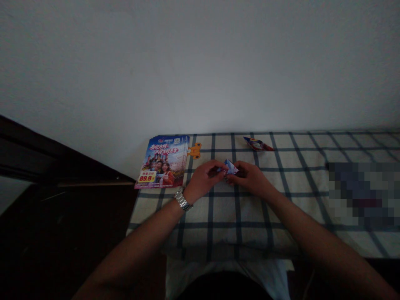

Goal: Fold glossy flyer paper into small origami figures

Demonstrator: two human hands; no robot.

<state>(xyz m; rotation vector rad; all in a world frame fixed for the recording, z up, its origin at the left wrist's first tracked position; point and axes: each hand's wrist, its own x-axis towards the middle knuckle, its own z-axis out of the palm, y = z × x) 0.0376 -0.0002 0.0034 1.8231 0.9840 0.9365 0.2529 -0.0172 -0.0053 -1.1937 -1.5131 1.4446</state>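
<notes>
Over the middle of the checked cloth, a small folded piece of printed paper (231, 167) in blue, white and pink is pinched between my two hands. My left hand (204, 177), with a metal watch on its wrist, grips the paper's left side between thumb and fingers. On the right side my right hand (250, 178) holds it the same way, and the fingertips hide part of the folds. Beyond my right hand lies a folded paper shape (258, 145) with pointed ends. To the left of my hands is a stack of printed flyers (164, 162).
A checked tablecloth (193, 227) covers the table, which meets a plain wall (200, 75) at the back. An orange bear-shaped figure (196, 151) shows beside the flyers. At the right is a blurred-out dark item (362, 193). The table's left edge drops to a dark floor.
</notes>
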